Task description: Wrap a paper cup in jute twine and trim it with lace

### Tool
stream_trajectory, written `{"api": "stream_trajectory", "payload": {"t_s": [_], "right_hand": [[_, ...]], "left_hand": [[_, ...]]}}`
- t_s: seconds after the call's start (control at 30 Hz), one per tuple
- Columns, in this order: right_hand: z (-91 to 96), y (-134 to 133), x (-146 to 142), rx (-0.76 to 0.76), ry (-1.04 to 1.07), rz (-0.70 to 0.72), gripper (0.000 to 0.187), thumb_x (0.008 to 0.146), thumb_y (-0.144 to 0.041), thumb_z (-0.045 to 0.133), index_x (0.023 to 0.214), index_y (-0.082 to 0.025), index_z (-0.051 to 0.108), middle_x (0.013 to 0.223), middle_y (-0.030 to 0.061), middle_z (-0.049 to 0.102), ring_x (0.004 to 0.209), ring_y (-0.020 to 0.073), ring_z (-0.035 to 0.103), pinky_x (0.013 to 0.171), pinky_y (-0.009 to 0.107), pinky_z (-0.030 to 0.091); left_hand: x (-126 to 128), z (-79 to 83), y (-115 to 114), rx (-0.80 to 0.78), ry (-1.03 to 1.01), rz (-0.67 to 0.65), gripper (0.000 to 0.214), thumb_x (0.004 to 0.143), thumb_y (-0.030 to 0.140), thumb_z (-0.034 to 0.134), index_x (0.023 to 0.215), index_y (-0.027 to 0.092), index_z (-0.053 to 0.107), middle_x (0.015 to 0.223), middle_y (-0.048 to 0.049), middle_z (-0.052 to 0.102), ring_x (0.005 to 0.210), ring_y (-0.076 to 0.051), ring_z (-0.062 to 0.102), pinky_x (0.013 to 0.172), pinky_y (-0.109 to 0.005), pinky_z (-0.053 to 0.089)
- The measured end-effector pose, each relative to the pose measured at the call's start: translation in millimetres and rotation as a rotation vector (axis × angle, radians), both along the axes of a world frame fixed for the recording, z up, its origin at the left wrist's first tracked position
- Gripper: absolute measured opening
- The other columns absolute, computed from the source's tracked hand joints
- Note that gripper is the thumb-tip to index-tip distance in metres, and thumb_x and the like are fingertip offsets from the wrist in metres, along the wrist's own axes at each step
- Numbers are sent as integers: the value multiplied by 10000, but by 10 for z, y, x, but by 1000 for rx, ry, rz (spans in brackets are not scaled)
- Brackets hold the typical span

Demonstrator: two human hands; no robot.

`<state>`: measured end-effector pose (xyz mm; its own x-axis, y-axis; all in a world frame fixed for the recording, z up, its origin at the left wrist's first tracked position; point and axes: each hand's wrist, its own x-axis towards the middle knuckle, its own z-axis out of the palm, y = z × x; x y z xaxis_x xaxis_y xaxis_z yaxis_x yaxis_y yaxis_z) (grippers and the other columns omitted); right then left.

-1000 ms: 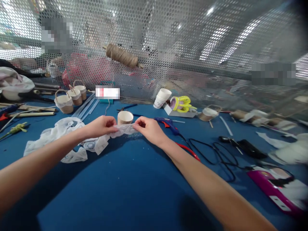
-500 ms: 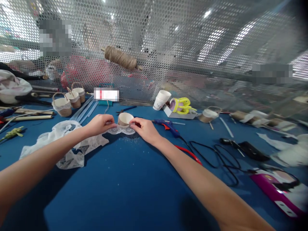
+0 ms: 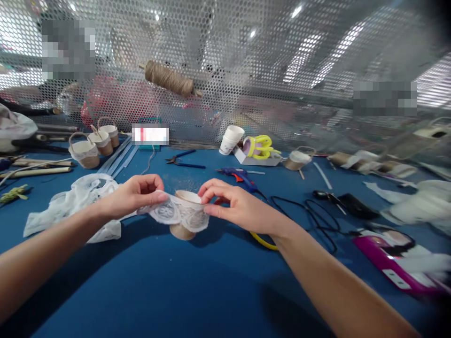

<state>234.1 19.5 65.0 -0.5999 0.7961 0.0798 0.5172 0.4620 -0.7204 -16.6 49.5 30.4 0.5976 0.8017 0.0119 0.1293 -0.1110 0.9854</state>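
Note:
A small paper cup wrapped in brown point(image 3: 182, 232) stands in front of me, its white inside showing at the top. White lace trim point(image 3: 193, 217) lies across its near side, just under the rim. My left hand point(image 3: 143, 195) pinches the lace to the left of the cup and holds that stretch taut. With thumb and fingers closed at the rim's right side, my right hand point(image 3: 234, 204) grips the cup and the lace end together. The rest of the lace trails left into a loose white heap point(image 3: 81, 197) on the blue table.
Behind my right hand lies a blue glue gun point(image 3: 239, 177) with its black cable. Pliers point(image 3: 185, 159) rest behind the cup. Small handled baskets point(image 3: 86, 155) stand back left; stacked paper cups point(image 3: 231, 139) and yellow-handled scissors point(image 3: 262, 147) are farther back. A magenta power strip point(image 3: 382, 263) sits right.
Both hands and the cup have come nearer to me. The lace, earlier low in front of the cup, now lies up against its side. The pliers are uncovered.

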Motion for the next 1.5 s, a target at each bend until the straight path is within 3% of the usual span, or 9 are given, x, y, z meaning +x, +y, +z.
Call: {"api": "stream_trajectory", "payload": {"t_s": [0.1,0.23,0.3,0.4,0.6,0.73,0.97,1.27,1.5], "right_hand": [[13,-205,18,-151,8,55,83,844,-258,539,854,-184,575,943,28,586,866,137,551,787,274,438],[-18,-360,-5,-256,1,54,119,844,-297,536,863,-188,580,861,4,607,782,124,551,719,252,449],[-34,-386,-24,-266,21,57,114,840,-295,541,846,-189,581,844,-2,608,769,118,551,713,244,448],[-47,-398,-45,-266,23,55,108,832,-293,551,837,-193,589,832,-4,612,757,117,553,705,245,451],[-81,-444,-64,-217,48,17,88,829,-274,562,862,-198,593,865,6,621,789,126,562,733,259,465],[-138,-478,-51,-165,101,-32,183,810,-265,595,980,-210,561,1031,35,589,834,131,565,753,279,483],[-195,-490,-40,-89,136,-68,82,795,-208,609,863,-202,564,985,32,576,728,100,539,666,254,485],[-267,-487,-90,-189,352,-131,50,772,-188,609,785,-187,561,891,21,562,703,93,538,663,247,490],[-216,-512,-44,-216,380,-173,69,768,-222,625,725,-192,580,903,29,576,750,118,554,671,266,488]], "left_hand": [[21,47,-232,-65,-15,-77,261,778,357,590,698,156,443,547,64,421,472,-46,344,427,-170,249],[36,63,-360,-119,10,-193,221,772,295,598,722,163,428,564,68,421,478,-46,342,432,-163,269],[34,65,-368,-152,30,-261,189,756,257,607,825,161,459,624,52,475,518,-58,404,463,-165,316],[34,69,-361,-165,92,-315,318,741,268,617,1012,165,487,642,49,484,522,-68,410,469,-174,320],[66,1,-349,-100,197,-383,192,766,324,583,761,133,560,623,35,470,548,-72,366,492,-183,295],[72,-62,-342,-107,156,-357,202,767,336,580,727,143,536,604,46,451,539,-71,345,489,-182,286],[79,-85,-327,-118,165,-324,213,762,354,572,722,150,529,602,43,442,534,-75,336,476,-187,265],[81,-124,-332,-201,86,-314,207,747,341,594,697,154,521,590,52,445,524,-70,350,485,-181,278],[87,-126,-315,-231,117,-291,227,731,369,614,708,159,530,622,41,470,552,-72,394,504,-178,297]]}}
